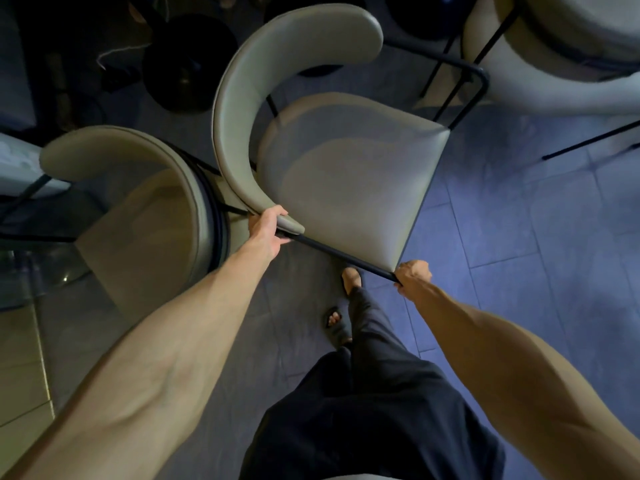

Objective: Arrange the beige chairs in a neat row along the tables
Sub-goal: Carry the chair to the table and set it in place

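- My left hand point(268, 230) grasps the near tip of the backrest point(277, 64) on the middle chair point(349, 174); fingers wrap over the padded end, thumb below it.
- My right hand point(412, 277) is clenched round the black rail point(346, 256) at the seat's near corner.
- Middle chair is straight ahead between my arms, turned at an angle to the other two. Its legs are hidden under the seat, so I can't tell whether they touch the floor point(519, 220).
- Seat: flat, roughly square, smooth beige upholstery with a piped edge.
- Backrest: thick padded horseshoe band, same covering.
- Frame: thin matte black tube, with a rounded bend at the far right.
- Left chair point(145, 216): same build, just beside the middle chair's backrest. My left forearm covers part of its seat.
- Right chair point(554, 64): top-right corner, cut off by the edge; only its curved back and some black legs show.
- Floor: large matte grey-blue rectangular tiles.
- Round black disc point(188, 60), upper left: probably a table base, too dark to be sure.
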